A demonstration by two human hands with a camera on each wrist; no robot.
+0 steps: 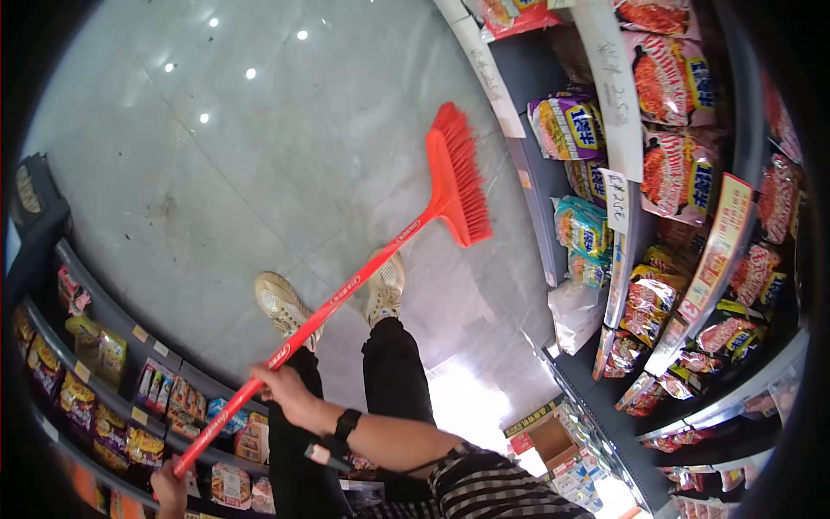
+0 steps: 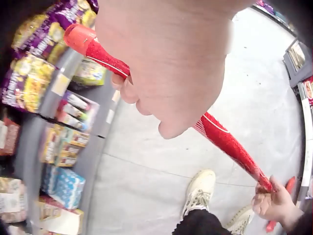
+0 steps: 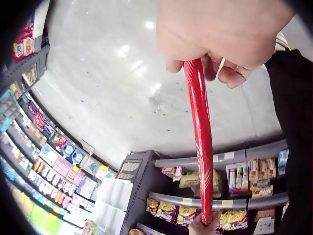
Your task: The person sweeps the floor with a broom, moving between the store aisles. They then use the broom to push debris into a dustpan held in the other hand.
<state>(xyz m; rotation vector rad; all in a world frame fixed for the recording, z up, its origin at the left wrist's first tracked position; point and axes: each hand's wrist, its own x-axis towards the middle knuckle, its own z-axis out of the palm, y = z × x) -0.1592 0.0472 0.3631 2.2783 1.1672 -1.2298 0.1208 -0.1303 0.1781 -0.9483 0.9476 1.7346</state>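
Note:
A red broom point(image 1: 333, 303) runs diagonally across the head view, its bristled head point(image 1: 458, 177) over the grey floor beside the right-hand shelves. At the handle's top end the left hand point(image 1: 170, 491) grips it; in the left wrist view that hand point(image 2: 166, 63) has its fingers curled round the red handle point(image 2: 230, 144), with the capped end sticking out. Lower on the handle, the right hand point(image 1: 290, 396) holds it, and the right wrist view shows this hand point(image 3: 225, 39) wrapped round the shaft point(image 3: 199, 112).
Shelves of packaged snacks point(image 1: 674, 173) stand on the right, and more shelves point(image 1: 130, 346) curve along the lower left. The person's light shoes point(image 1: 281, 303) are on the floor under the handle. Small dark specks point(image 1: 164, 208) lie on the tiles. An open carton point(image 1: 553, 441) is at the lower right.

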